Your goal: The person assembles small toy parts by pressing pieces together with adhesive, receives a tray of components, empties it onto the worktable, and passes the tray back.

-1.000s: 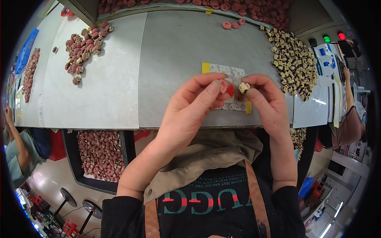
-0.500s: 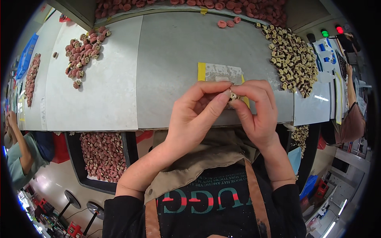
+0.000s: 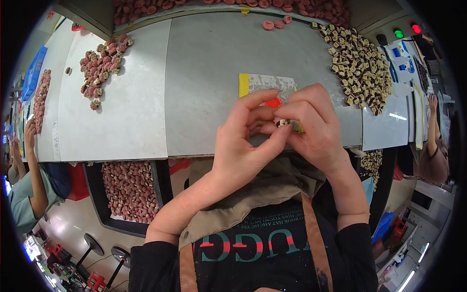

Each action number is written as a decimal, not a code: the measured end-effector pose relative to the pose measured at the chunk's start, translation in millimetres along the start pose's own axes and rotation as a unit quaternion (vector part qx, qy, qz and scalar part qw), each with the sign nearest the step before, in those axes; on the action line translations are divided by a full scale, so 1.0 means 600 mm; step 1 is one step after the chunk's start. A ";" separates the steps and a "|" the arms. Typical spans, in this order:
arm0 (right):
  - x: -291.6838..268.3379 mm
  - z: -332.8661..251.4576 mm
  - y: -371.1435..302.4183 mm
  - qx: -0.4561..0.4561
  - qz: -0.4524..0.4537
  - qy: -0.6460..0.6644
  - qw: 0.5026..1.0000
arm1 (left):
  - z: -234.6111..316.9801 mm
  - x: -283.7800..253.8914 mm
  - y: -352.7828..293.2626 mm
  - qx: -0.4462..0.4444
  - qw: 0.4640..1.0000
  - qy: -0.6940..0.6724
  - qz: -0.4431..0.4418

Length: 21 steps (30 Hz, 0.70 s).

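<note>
My left hand and my right hand meet over the front edge of the grey worktable. Between the fingertips of both hands sits a small cream and dark part, mostly hidden by my fingers. A small red piece shows just behind my left fingers, on a white sheet with a yellow edge taped to the table.
A heap of cream and dark parts lies at the right, a pile of pink parts at the left, more pink ones along the far edge. A black bin of pink parts stands below the table. Other people's arms show at left and right.
Both hands have drawn closer to me and closed tighter around the small part, which is now more hidden. The red piece is uncovered behind my left fingers.
</note>
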State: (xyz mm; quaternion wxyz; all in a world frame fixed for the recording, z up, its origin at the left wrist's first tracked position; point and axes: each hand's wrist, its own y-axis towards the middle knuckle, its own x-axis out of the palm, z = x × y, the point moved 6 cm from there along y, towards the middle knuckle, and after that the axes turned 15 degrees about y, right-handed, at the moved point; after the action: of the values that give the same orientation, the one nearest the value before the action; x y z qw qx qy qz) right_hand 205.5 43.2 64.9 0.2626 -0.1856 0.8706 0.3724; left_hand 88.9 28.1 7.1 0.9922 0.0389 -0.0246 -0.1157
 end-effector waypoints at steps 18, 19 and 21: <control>-0.224 0.136 -0.025 0.127 0.007 -0.245 0.961 | 0.109 -0.217 0.116 0.207 0.581 0.762 0.201; -0.222 0.135 -0.023 0.118 -0.009 -0.254 0.960 | 0.105 -0.199 0.132 0.218 0.613 0.739 0.175; -0.206 0.131 -0.016 0.121 -0.014 -0.265 0.956 | 0.104 -0.131 0.187 0.238 0.704 0.663 0.087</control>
State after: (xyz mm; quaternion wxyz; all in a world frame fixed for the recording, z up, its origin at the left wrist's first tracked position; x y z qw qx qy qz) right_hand 333.7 111.2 87.5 0.5099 -0.0592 0.8054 0.2965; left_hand 34.3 150.5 75.4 0.7160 0.3384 0.6095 0.0370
